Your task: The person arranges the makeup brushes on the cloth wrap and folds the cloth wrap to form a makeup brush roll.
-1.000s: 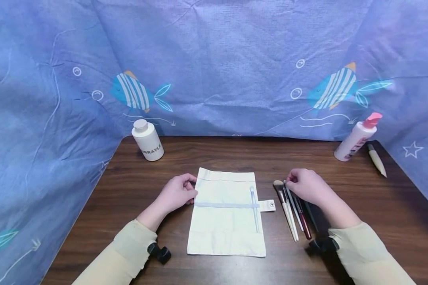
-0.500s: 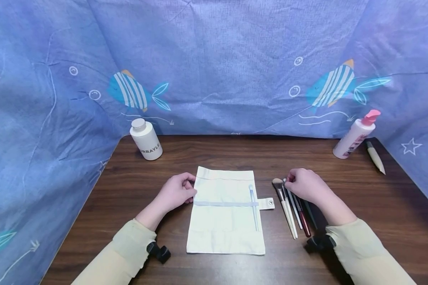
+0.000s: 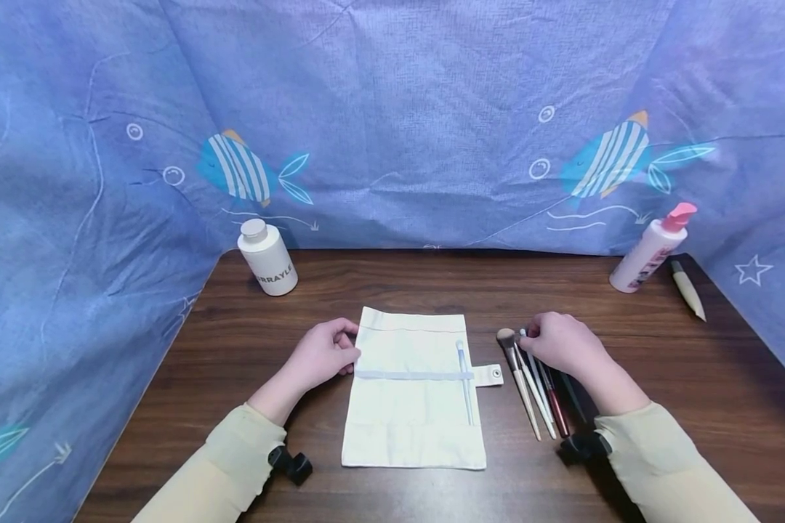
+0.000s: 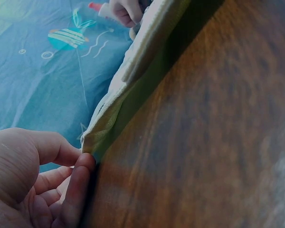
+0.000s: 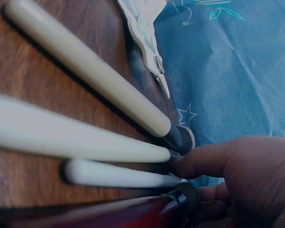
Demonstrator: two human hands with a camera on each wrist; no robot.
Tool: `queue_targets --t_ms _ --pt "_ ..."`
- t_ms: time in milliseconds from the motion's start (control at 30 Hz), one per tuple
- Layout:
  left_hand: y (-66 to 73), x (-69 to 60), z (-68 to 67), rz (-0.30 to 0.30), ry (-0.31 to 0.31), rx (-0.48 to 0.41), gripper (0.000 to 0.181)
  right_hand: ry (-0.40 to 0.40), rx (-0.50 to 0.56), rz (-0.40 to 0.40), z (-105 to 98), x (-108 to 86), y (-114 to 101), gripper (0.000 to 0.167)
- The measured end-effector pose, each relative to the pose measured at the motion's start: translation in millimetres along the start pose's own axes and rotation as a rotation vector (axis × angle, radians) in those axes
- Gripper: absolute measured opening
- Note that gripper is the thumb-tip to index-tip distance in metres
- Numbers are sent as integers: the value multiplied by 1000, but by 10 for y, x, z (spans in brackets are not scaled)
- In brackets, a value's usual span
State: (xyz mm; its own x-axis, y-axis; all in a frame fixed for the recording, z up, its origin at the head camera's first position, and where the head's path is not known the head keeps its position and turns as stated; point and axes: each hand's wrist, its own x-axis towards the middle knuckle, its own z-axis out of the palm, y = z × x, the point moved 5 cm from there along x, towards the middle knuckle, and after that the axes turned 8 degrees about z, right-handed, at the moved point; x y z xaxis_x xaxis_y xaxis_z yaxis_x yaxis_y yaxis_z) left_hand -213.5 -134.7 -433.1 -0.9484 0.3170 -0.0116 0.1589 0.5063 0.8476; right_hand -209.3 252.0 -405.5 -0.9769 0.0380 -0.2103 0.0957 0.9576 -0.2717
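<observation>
A cream fabric brush roll (image 3: 412, 444) lies unfolded on the table, with one slim makeup brush (image 3: 466, 392) under its elastic band near the right side. My left hand (image 3: 323, 351) pinches the roll's left edge between thumb and finger, also plain in the left wrist view. Right of the roll, several makeup brushes lie in a bunch: a fluffy one with a pale handle (image 3: 525, 396), slim white ones and a dark red one (image 3: 556, 403). My right hand (image 3: 565, 345) pinches a white-handled makeup brush (image 5: 76, 137) near its ferrule; the fingertips are partly hidden.
A white bottle (image 3: 268, 258) stands at the back left. At the back right are a pump bottle with a pink top (image 3: 650, 250) and a pale, tapered object (image 3: 687, 289). Fish-patterned blue cloth (image 3: 419, 131) hangs behind the wooden table (image 3: 392, 280).
The white-handled brush's lower end has swung right, away from the fluffy brush, which has shifted slightly left at the head. My right hand has moved very little; the left hand keeps its place.
</observation>
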Motion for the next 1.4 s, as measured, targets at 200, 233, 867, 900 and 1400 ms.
queue_targets --t_ms 200,233,867,900,1400 --pt "2 -2 -18 0 4 -4 32 -6 -2 29 -9 -23 -29 28" --pt "1 -4 -17 -2 0 -3 32 -13 -2 37 -5 -29 -30 28" --pt "-16 -8 -1 -8 4 4 30 52 47 -6 -21 -20 -52 28" --pt "-18 -7 -1 -9 4 6 30 55 58 -13 -28 -20 -53 28" --pt "-24 1 -5 -9 -1 5 30 55 255 -41 -116 -23 -79 23"
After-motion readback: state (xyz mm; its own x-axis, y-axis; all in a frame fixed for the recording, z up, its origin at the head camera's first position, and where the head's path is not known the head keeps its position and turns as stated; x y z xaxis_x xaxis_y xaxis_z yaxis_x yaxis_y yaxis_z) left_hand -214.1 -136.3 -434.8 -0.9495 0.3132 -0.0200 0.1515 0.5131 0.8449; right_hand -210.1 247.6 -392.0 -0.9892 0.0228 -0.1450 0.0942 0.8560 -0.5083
